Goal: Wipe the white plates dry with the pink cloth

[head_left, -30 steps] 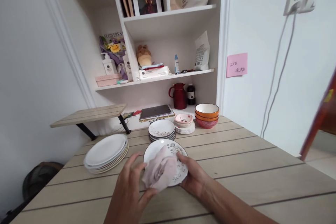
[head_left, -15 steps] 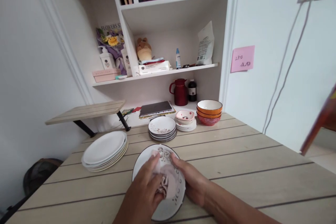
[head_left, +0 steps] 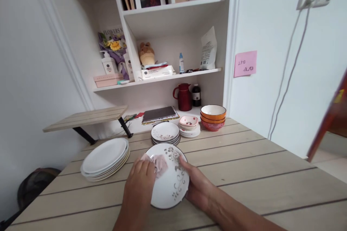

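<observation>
A white plate (head_left: 168,191) with a dark rim and a brown flower pattern is held tilted above the wooden table. My right hand (head_left: 196,184) grips its right edge, thumb on top and fingers underneath. A crumpled pinkish cloth (head_left: 160,165) lies against the plate's upper left part, with my left hand (head_left: 141,180) closed on it at the left rim. Just behind the plate is a stack of similar patterned plates (head_left: 165,131). Larger white oval plates (head_left: 105,157) are stacked at the left.
Small saucers with a square pink-rimmed dish (head_left: 189,121) and orange bowls (head_left: 213,115) stand at the back right. Behind them are a red jug (head_left: 184,97) and a dark bottle (head_left: 196,95). A raised wooden shelf (head_left: 86,118) stands back left.
My left hand has moved with the cloth from the plate's middle to its upper left edge. The plate shows more of its face, and the camera view has shifted slightly.
</observation>
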Demonstrator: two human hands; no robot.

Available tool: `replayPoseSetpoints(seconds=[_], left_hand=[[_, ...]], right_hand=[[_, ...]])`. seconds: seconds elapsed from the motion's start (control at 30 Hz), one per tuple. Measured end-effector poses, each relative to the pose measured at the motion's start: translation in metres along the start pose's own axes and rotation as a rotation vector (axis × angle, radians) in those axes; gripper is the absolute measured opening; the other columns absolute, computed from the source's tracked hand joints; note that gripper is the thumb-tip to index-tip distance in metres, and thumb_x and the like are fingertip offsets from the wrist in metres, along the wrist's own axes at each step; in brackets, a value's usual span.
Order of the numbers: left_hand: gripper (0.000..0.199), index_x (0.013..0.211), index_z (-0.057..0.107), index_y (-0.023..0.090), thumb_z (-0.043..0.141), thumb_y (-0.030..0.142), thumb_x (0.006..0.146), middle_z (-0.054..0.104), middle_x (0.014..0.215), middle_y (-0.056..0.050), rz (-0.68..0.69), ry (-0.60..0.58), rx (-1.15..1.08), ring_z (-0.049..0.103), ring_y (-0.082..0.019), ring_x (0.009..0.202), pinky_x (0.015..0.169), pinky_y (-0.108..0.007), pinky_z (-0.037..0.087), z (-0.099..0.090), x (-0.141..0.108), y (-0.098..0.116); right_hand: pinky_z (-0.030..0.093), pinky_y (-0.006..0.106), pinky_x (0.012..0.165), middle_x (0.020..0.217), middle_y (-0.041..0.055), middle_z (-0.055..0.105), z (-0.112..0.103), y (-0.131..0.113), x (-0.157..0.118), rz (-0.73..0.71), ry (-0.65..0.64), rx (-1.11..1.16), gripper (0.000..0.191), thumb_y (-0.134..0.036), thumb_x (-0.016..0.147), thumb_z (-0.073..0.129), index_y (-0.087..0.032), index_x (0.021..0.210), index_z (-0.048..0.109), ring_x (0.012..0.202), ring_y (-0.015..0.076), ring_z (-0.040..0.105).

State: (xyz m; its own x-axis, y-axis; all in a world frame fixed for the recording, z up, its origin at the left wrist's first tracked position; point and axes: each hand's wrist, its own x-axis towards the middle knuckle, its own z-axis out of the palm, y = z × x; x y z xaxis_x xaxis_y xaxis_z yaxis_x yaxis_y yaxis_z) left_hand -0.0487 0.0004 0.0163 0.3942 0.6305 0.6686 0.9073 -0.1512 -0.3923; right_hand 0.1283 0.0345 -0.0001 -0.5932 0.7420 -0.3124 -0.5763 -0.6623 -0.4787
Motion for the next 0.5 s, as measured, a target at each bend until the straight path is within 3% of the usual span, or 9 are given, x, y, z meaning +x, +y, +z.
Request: replayPoseSetpoints(seconds=[0.07, 0.17, 0.23, 0.33, 0.5], left_hand=[[0.02, 0.086, 0.063, 0.015, 0.051, 0.001, 0.077, 0.07, 0.086, -0.008, 0.045, 0.001, 0.019, 0.065, -0.026, 0.086, 0.082, -0.04, 0.054, 0.004, -0.011, -0.001], [0.023, 0.1, 0.06, 0.016, 0.049, 0.007, 0.081, 0.069, 0.095, -0.008, 0.155, 0.047, -0.046, 0.063, -0.025, 0.096, 0.085, -0.038, 0.052, 0.007, -0.026, 0.001], [0.028, 0.11, 0.056, 0.017, 0.047, 0.011, 0.084, 0.068, 0.099, -0.008, 0.151, 0.028, -0.136, 0.063, -0.022, 0.095, 0.084, -0.034, 0.052, 0.005, -0.029, 0.005], [0.036, 0.121, 0.051, 0.019, 0.043, 0.011, 0.086, 0.067, 0.102, -0.007, 0.094, 0.004, -0.235, 0.063, -0.02, 0.094, 0.081, -0.032, 0.053, -0.003, -0.024, 0.015], [0.036, 0.114, 0.058, 0.021, 0.048, 0.006, 0.083, 0.066, 0.104, -0.007, 0.046, -0.098, -0.225, 0.063, -0.021, 0.088, 0.075, -0.034, 0.053, -0.013, 0.004, 0.023]], right_hand=[[0.047, 0.037, 0.09, 0.101, 0.014, 0.072, 0.0, -0.001, 0.002, -0.016, -0.006, 0.031, 0.051, -0.048, 0.09, 0.048, -0.01, 0.122, 0.056, 0.093, 0.0225, 0.067], [0.047, 0.037, 0.089, 0.101, 0.0147, 0.072, 0.001, 0.0, 0.002, -0.026, -0.011, 0.032, 0.053, -0.051, 0.09, 0.048, -0.009, 0.121, 0.056, 0.092, 0.0228, 0.067], [0.047, 0.036, 0.088, 0.1, 0.0149, 0.072, 0.002, 0.001, 0.001, -0.014, 0.005, 0.005, 0.055, -0.053, 0.089, 0.048, -0.008, 0.119, 0.058, 0.091, 0.0227, 0.067], [0.048, 0.035, 0.087, 0.097, 0.0149, 0.072, 0.004, 0.002, -0.002, -0.021, -0.015, -0.05, 0.056, -0.055, 0.088, 0.049, -0.007, 0.115, 0.06, 0.088, 0.0227, 0.068], [0.049, 0.032, 0.08, 0.096, 0.013, 0.073, 0.005, 0.006, -0.005, -0.041, -0.021, -0.125, 0.051, -0.052, 0.088, 0.052, -0.009, 0.113, 0.061, 0.083, 0.0216, 0.068]])
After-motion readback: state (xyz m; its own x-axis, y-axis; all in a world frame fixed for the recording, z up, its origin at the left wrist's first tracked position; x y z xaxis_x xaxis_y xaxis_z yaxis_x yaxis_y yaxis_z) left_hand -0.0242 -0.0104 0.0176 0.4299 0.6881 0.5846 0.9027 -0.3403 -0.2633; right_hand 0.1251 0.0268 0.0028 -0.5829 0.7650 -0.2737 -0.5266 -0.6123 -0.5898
